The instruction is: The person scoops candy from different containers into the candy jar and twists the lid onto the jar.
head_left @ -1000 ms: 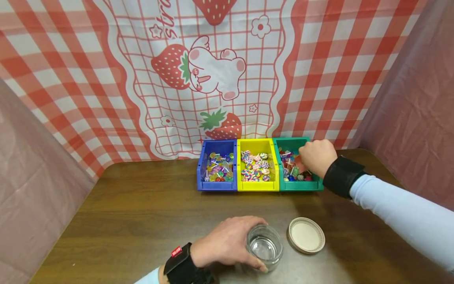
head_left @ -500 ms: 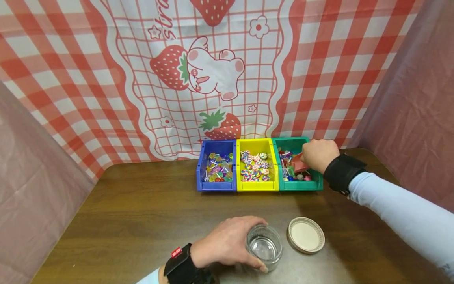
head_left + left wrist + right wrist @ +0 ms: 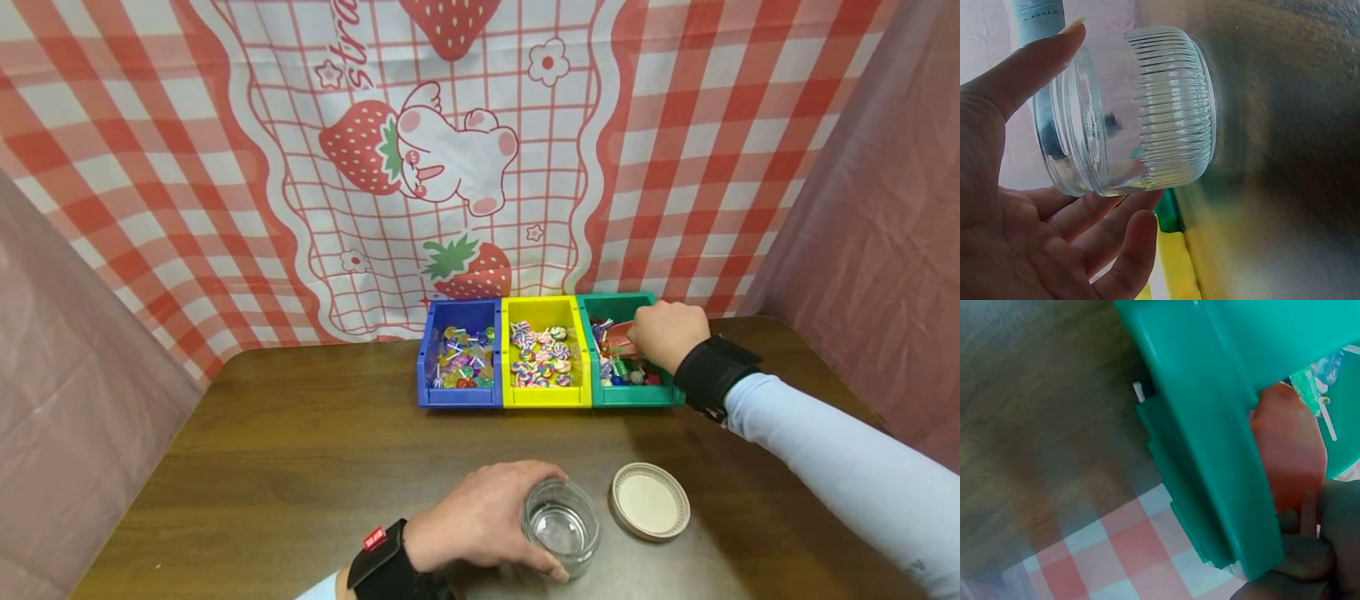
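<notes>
My left hand (image 3: 487, 517) grips a clear glass jar (image 3: 562, 529) near its rim, thumb on the near side and fingers on the far side. The jar stands upright and lidless on the wooden table, with nothing visible inside; ribs on its lower wall (image 3: 1175, 112) show in the left wrist view. At the back right, my right hand (image 3: 670, 337) pinches the handle of a reddish-pink scoop (image 3: 1288, 447) inside the green bin (image 3: 637, 397). Small wrapped candies and lollipops (image 3: 618, 371) lie around the scoop. The hand hides part of the bin.
A cream round lid (image 3: 651, 502) lies just right of the jar. Left of the green bin, a yellow bin (image 3: 547, 397) of swirl lollipops and a blue bin (image 3: 460, 397) of colourful candies stand joined in a row. A checked strawberry cloth (image 3: 450, 167) hangs behind.
Within the green bin my right hand has shifted slightly, and the scoop shows more and sits farther back among the candies. The left hand and jar have stayed put.
</notes>
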Demonstrator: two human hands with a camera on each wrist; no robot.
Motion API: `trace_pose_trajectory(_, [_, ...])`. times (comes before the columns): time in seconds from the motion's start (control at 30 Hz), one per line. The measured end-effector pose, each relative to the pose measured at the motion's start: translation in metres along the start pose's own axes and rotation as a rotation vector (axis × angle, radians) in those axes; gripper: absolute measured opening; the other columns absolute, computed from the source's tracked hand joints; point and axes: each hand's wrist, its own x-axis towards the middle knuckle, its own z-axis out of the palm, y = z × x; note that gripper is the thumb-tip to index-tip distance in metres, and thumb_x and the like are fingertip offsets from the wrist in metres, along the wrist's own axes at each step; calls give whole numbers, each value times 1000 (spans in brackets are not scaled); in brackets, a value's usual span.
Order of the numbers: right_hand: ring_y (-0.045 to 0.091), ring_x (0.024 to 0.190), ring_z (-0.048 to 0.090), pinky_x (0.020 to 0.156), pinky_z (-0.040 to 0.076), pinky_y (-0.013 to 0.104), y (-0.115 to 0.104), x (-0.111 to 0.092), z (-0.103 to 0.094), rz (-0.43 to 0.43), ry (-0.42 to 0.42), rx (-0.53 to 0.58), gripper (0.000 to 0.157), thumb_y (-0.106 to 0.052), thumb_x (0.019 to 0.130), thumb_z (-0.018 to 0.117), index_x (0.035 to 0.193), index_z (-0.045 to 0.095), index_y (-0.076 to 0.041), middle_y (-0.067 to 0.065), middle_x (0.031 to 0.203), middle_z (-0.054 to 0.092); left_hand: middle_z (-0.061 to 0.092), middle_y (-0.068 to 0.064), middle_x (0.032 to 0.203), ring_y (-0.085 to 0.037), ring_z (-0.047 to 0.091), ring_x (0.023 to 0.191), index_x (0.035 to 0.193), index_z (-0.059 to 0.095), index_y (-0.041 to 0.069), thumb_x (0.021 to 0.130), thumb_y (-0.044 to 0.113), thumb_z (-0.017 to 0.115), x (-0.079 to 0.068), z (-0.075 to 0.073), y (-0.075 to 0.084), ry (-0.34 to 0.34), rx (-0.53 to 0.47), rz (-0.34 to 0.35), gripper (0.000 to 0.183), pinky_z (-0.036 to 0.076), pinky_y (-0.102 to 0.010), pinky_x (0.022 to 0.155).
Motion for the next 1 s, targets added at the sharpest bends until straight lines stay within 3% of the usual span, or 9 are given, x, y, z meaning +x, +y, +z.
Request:
trace_pose_trajectory(0.2, [26, 47, 49, 43, 47, 47, 4, 0, 9, -129, 167, -49, 41, -17, 92, 66, 53, 55, -11, 3, 49, 43, 58, 14, 131, -5, 55, 114, 134, 57, 25, 62, 60, 88, 0, 0, 0, 3, 9, -5, 86, 46, -34, 97])
trace_pose_trajectory(0.33, [23, 42, 42, 39, 43, 43, 9, 0, 16, -216, 253, -60, 49, -15, 92, 64, 47, 42, -16, -1, 47, 32, 58, 15, 131, -5, 54, 115, 134, 57, 26, 62, 60, 88, 0, -1, -1, -7, 1, -17, 86, 45, -35, 97])
trace_pose_trajectory(0.43, [23, 44, 43, 40, 45, 44, 11, 1, 17, -199, 218, -36, 47, -20, 93, 62, 49, 45, -15, 0, 47, 34, 58, 15, 130, -6, 54, 115, 134, 57, 26, 62, 60, 88, 0, 0, -2, -9, -2, -16, 85, 46, -35, 97])
trace_pose_trajectory(0.63, [25, 50, 49, 46, 50, 47, 8, 5, 14, -128, 72, 0, 38, -28, 95, 63, 61, 61, -11, 3, 52, 46, 58, 15, 129, -4, 54, 114, 133, 57, 25, 63, 59, 88, 0, -1, -2, 0, -4, -3, 84, 46, -36, 97])
trace_pose_trajectory(0.8, [27, 52, 51, 47, 50, 48, 3, 8, 14, -94, 60, -2, 35, -28, 95, 64, 67, 67, -8, 5, 55, 50, 58, 14, 130, -3, 53, 115, 134, 56, 25, 65, 59, 87, 1, -2, -2, -14, -26, -1, 83, 45, -39, 99])
trace_pose_trajectory(1.0, [29, 56, 54, 52, 52, 51, 5, 5, 11, -10, -16, 70, 38, -31, 97, 58, 70, 68, -7, 7, 59, 54, 58, 15, 130, -2, 53, 114, 133, 56, 25, 64, 60, 87, 1, 1, -3, -14, -25, 2, 83, 45, -39, 98])
